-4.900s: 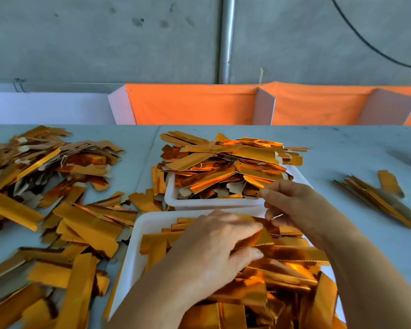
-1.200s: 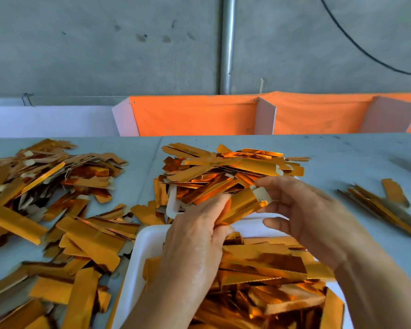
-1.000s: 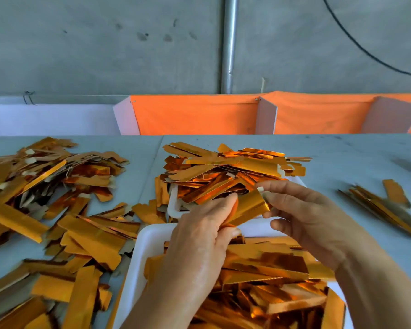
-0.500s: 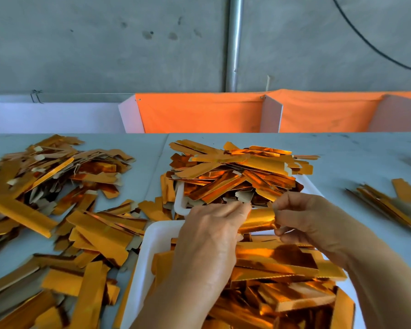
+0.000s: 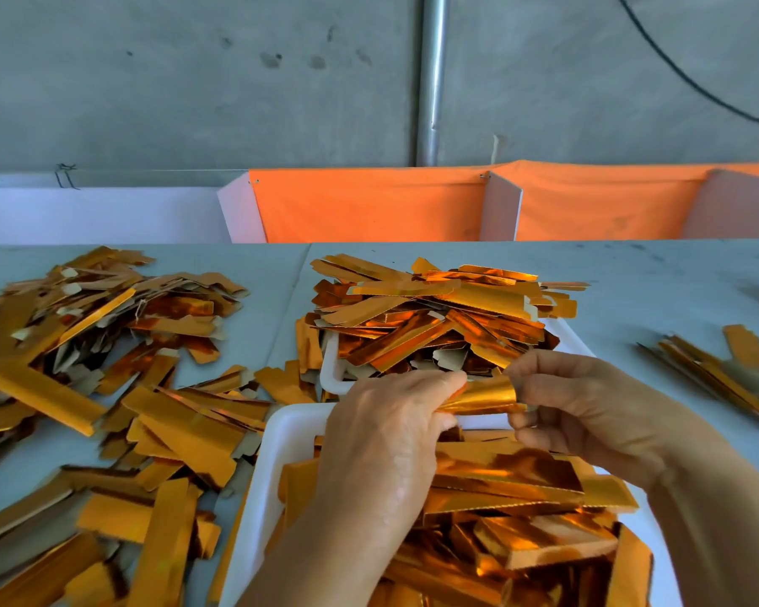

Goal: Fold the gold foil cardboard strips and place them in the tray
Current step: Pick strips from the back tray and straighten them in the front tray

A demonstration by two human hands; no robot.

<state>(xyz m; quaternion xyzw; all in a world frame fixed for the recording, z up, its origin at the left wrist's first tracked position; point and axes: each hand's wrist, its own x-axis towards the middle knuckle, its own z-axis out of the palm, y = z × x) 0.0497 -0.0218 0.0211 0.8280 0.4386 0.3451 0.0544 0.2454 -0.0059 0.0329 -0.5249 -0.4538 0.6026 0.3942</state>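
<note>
The gold foil strip (image 5: 483,396) is held in the air between both hands, just above the far rim of the near tray (image 5: 290,431). It bows upward in the middle, so the fold looks begun but not yet pressed flat. The left hand (image 5: 382,435) pinches its left end with curled fingers, and the right hand (image 5: 588,405) pinches its right end between thumb and fingertips.

Directly below the strip, the near tray is heaped with gold pieces, many of them lying doubled over. Just beyond the strip stands the far tray (image 5: 331,370), piled well above its rim with longer strips (image 5: 434,317) that spill over its edges. I cannot tell for certain which tray feeds the work and which takes the folded pieces.

To the left of the trays, loose strips (image 5: 106,343) cover much of the bench (image 5: 653,291), some showing their plain card backs. To the right of the trays lies a small bundle (image 5: 719,370) of strips, well apart from the hands. Behind the bench, orange cloth bins (image 5: 369,208) line a grey wall with a metal pipe (image 5: 430,81).

Judging by these heaps, a good share is folded, yet a great many strips remain; the job seems mid-course at best.
</note>
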